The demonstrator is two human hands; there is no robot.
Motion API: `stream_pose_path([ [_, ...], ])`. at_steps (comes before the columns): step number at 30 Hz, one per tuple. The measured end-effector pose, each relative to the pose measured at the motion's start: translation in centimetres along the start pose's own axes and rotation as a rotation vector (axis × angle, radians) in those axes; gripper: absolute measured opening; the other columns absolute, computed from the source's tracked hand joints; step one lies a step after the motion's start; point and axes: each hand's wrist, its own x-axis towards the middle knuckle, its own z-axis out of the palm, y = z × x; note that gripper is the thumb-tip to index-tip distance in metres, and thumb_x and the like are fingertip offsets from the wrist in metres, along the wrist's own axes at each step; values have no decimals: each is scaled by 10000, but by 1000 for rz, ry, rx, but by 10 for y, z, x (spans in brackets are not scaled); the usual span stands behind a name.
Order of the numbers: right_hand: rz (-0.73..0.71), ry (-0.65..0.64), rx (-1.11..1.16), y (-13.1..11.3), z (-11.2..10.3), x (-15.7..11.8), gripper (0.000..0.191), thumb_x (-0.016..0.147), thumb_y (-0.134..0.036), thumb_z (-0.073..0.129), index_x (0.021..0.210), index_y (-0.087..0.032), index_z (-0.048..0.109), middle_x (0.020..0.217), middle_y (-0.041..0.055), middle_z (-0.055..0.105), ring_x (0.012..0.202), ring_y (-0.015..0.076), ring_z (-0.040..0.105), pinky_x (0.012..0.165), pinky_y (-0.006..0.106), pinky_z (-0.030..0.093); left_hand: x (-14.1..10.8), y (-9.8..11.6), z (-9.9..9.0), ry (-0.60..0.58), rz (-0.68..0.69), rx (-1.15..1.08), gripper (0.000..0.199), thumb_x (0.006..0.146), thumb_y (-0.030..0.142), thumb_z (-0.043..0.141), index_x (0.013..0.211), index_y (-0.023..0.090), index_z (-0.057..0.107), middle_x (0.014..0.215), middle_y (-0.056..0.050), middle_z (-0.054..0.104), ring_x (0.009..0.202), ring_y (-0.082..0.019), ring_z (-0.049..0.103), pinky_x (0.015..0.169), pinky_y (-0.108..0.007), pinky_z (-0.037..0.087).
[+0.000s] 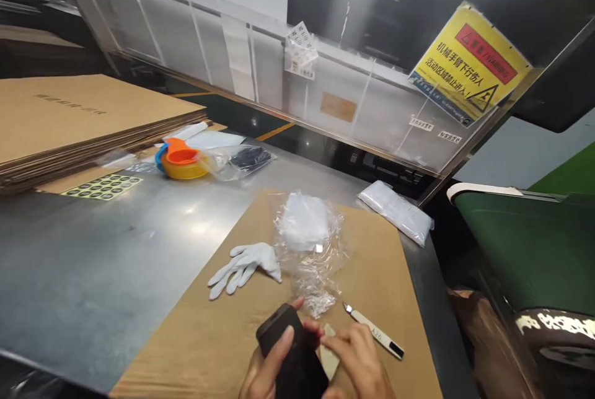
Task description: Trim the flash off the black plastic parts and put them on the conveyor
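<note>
My left hand (269, 368) is wrapped round a dark, box-like object (292, 355) near the bottom centre, its thumb on the upper face. Right beside it, my right hand (356, 362) pinches a small beige piece (329, 352) against the object's right side. Both hands are over a brown cardboard sheet (223, 337). A white-handled knife marked A26 (376, 331) lies just beyond my right hand. Crumpled clear plastic (320, 300) and a white folded packet (304, 222) rest further up the sheet, with a white glove (246, 266) to their left.
Stacked cardboard (93, 114) stands at the back left. Orange and yellow tape rolls (183, 160), a bagged dark item (251, 157) and a sticker sheet (103, 186) lie near it. A white plastic-wrapped packet (397, 210) is at the back right, beside a green conveyor (525, 250).
</note>
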Motion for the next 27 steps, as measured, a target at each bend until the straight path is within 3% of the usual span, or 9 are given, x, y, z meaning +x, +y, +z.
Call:
stream_pose_path([
  [2, 69, 28, -58, 6, 25, -11, 426, 868, -453, 477, 1204, -195, 510, 1018, 109, 598, 930, 251, 565, 775, 374, 517, -6, 12, -19, 43, 65, 135, 521, 653, 502, 685, 1115, 280, 590, 809, -7, 674, 795, -231, 637, 732, -329, 506],
  [5, 223, 38, -210, 13, 47, -27, 378, 839, -354, 528, 1176, -183, 535, 1018, 126, 600, 909, 282, 567, 742, 426, 525, -13, 19, -48, -58, 192, 352, 424, 650, 433, 703, 1010, 216, 654, 759, -23, 651, 716, -207, 608, 651, -289, 483],
  [7, 272, 24, -186, 9, 49, -33, 333, 842, -312, 513, 1150, -192, 552, 959, 105, 600, 867, 261, 576, 724, 408, 531, -16, 19, -64, -171, 222, 454, 380, 681, 408, 678, 1000, 202, 666, 723, -27, 640, 675, -189, 589, 623, -279, 467],
  [10, 280, 3, -10, -15, 31, -32, 349, 866, -266, 483, 1208, -207, 516, 992, 85, 573, 904, 214, 585, 752, 324, 526, -20, 18, -80, -310, 283, 665, 332, 706, 331, 647, 1007, 195, 676, 699, -44, 657, 646, -192, 597, 622, -290, 470],
  [13, 161, -21, 175, -54, 11, -25, 463, 895, -258, 419, 1357, -249, 383, 1094, 94, 508, 978, 209, 556, 790, 314, 498, -24, 23, -84, -384, 434, 918, 303, 674, 185, 648, 973, 203, 691, 794, -75, 702, 747, -226, 637, 722, -314, 476],
  [17, -61, 17, 182, -99, 11, -18, 529, 862, -267, 448, 1384, -288, 361, 969, 81, 506, 825, 201, 531, 703, 340, 483, -32, 33, -83, -548, 507, 952, 215, 743, 138, 539, 897, 210, 671, 804, -71, 698, 720, -205, 642, 670, -279, 479],
  [22, -126, -17, 122, -107, 19, -22, 694, 769, -124, 483, 1424, -234, 283, 979, 101, 488, 820, 206, 511, 675, 353, 491, -39, 37, -92, -632, 519, 1073, 209, 673, 116, 570, 856, 176, 652, 709, -73, 644, 630, -199, 595, 580, -275, 453],
  [27, -67, -73, 154, -114, 17, -23, 624, 792, -155, 549, 1367, -316, 370, 873, 41, 538, 719, 164, 548, 605, 267, 511, -43, 34, -99, -625, 571, 1073, 143, 735, 179, 545, 815, 157, 661, 654, -82, 629, 605, -201, 583, 588, -292, 447],
])
